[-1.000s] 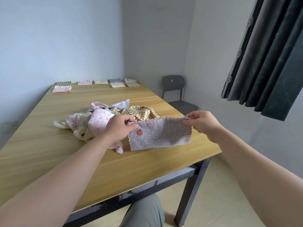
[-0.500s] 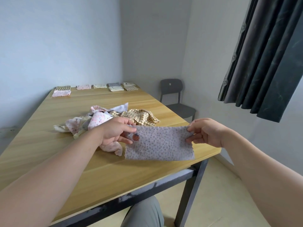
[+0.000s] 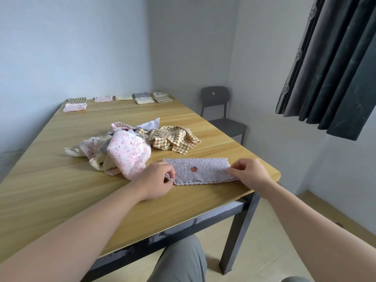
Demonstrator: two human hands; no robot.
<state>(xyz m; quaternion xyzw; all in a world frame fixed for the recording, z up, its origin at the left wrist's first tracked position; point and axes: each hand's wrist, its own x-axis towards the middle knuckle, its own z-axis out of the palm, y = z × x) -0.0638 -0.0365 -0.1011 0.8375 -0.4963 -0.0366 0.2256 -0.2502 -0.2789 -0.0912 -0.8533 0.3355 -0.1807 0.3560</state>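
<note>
Both hands pinch one lilac dotted cloth, which lies flat and folded on the wood-grain worktop. My left hand grips the left end of the lilac cloth at its near edge, thumb and forefinger closed on the fabric and the other fingers loosely bent. My right hand pinches the right end between thumb and fingertips, remaining fingers curled. An orange-red motif shows on the cloth's upper face, left of centre.

Just left of the lilac cloth and slightly beyond it sits a loose pile of unfolded cloths, a pink floral piece uppermost. A yellow checked cloth lies directly beyond the lilac cloth, apart from it. Well beyond it, a row of folded cloths lines the far edge. Beyond and right of the lilac cloth, a dark chair stands by the pale wall; a dark curtain hangs above right.
</note>
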